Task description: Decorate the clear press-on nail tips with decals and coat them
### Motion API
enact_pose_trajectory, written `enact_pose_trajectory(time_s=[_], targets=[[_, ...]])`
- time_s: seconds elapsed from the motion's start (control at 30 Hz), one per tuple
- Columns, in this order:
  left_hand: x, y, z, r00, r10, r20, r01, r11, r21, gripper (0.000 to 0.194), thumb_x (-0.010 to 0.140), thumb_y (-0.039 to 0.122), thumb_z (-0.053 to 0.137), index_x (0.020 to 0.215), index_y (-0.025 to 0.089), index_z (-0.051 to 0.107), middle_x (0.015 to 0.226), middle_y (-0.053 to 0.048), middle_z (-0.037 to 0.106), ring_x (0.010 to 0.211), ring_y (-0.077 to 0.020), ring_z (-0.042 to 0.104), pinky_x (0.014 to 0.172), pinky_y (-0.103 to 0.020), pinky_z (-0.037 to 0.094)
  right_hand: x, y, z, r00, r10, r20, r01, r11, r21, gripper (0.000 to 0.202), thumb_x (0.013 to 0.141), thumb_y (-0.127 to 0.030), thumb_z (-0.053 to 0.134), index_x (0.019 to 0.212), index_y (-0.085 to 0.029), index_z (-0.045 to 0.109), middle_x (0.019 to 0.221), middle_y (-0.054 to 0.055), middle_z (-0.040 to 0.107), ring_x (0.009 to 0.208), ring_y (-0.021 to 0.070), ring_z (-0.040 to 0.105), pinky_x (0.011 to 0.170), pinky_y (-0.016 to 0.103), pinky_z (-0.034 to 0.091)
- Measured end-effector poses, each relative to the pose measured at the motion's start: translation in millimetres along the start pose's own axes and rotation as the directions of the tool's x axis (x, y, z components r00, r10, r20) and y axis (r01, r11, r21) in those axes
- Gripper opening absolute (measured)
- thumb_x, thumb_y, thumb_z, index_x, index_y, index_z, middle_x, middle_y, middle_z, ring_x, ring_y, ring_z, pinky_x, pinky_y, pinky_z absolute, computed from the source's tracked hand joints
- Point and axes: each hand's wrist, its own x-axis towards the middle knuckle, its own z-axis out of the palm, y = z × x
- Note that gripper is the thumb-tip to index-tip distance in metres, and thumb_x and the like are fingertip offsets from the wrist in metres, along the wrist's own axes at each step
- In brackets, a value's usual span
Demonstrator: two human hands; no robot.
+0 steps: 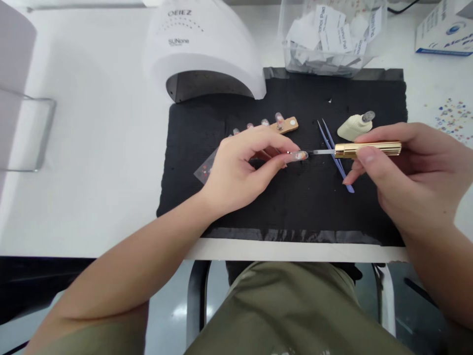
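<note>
Between the thumb and fingers of my left hand [244, 165] is a decorated false nail [300, 156], clear with orange and white bits. My right hand [410, 167] grips a gold-handled nail polish brush [369, 149], its bristles pointing left at the nail's tip; I cannot tell whether they touch. Behind my right fingers an open cream polish bottle [354, 127] lies tilted on the black mat. Purple tweezers [349, 187] rest under the brush, close to my right fingertips. Past my left hand, a wooden display stick [290, 124] carries several more decorated nails [280, 121], partly hidden.
A white nail lamp [210, 44] stands at the back left of the black mat [295, 212]. Behind the mat is a clear bin [321, 61] of alcohol pad packets, with a box [445, 32] further right. Small colourful bits [456, 118] lie scattered at right. A clear sheet [204, 170] is partly under my left hand.
</note>
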Motion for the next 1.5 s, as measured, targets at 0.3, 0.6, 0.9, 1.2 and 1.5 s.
enact_pose_trajectory(time_s=[0.3, 0.6, 0.9, 1.2, 1.5], targets=[[0.2, 0.7, -1.6, 1.0, 0.024, 0.002, -0.025, 0.998, 0.054, 0.005, 0.103, 0.024, 0.084, 0.102, 0.023, 0.089, 0.097, -0.001, 0.088, 0.082, -0.0149, 0.08, 0.078, -0.027, 0.069, -4.2, -2.0, -2.2, 0.996, -0.062, 0.064, 0.055, 0.993, 0.105, 0.027, 0.096, -0.02, 0.087, 0.116, -0.038, 0.091, 0.085, -0.008, 0.083, 0.066, 0.0101, 0.077, 0.055, 0.026, 0.068], [-0.6, -0.2, -1.1, 1.0, -0.017, -0.005, 0.017, 0.999, 0.049, 0.008, 0.101, 0.024, 0.084, 0.103, 0.027, 0.09, 0.1, 0.0, 0.089, 0.084, -0.0171, 0.081, 0.08, -0.031, 0.071, -1.0, -7.4, 1.5, 0.993, -0.038, 0.112, 0.028, 0.996, 0.086, 0.027, 0.092, -0.016, 0.088, 0.109, -0.036, 0.092, 0.084, -0.007, 0.083, 0.064, 0.0119, 0.077, 0.056, 0.026, 0.073], [-0.8, 0.2, -0.9, 0.999, -0.035, -0.001, 0.035, 0.998, 0.055, 0.009, 0.101, 0.026, 0.083, 0.104, 0.028, 0.091, 0.102, 0.0, 0.09, 0.086, -0.0178, 0.082, 0.083, -0.032, 0.073, -2.2, -5.2, -0.4, 0.994, -0.032, 0.106, 0.031, 0.999, 0.011, 0.021, 0.094, -0.02, 0.089, 0.108, -0.036, 0.091, 0.085, -0.008, 0.084, 0.064, 0.0085, 0.077, 0.057, 0.02, 0.07], [0.1, 1.3, -1.8, 1.0, -0.023, -0.006, 0.023, 0.999, 0.042, 0.007, 0.101, 0.026, 0.083, 0.101, 0.027, 0.09, 0.1, -0.001, 0.09, 0.084, -0.0177, 0.081, 0.08, -0.032, 0.072, -1.2, -3.9, 1.6, 0.995, -0.028, 0.099, 0.028, 1.0, -0.001, 0.019, 0.094, -0.021, 0.088, 0.107, -0.035, 0.091, 0.084, -0.008, 0.082, 0.063, 0.0105, 0.076, 0.055, 0.023, 0.072], [0.3, 2.5, -2.4, 0.999, -0.045, -0.014, 0.045, 0.999, 0.028, 0.006, 0.101, 0.03, 0.085, 0.1, 0.027, 0.09, 0.098, -0.001, 0.089, 0.083, -0.0173, 0.08, 0.081, -0.032, 0.072, -1.3, -4.8, 0.1, 0.998, 0.006, 0.058, -0.003, 0.999, -0.052, 0.012, 0.094, -0.023, 0.088, 0.102, -0.032, 0.09, 0.083, -0.006, 0.082, 0.061, 0.0107, 0.076, 0.054, 0.023, 0.07]])
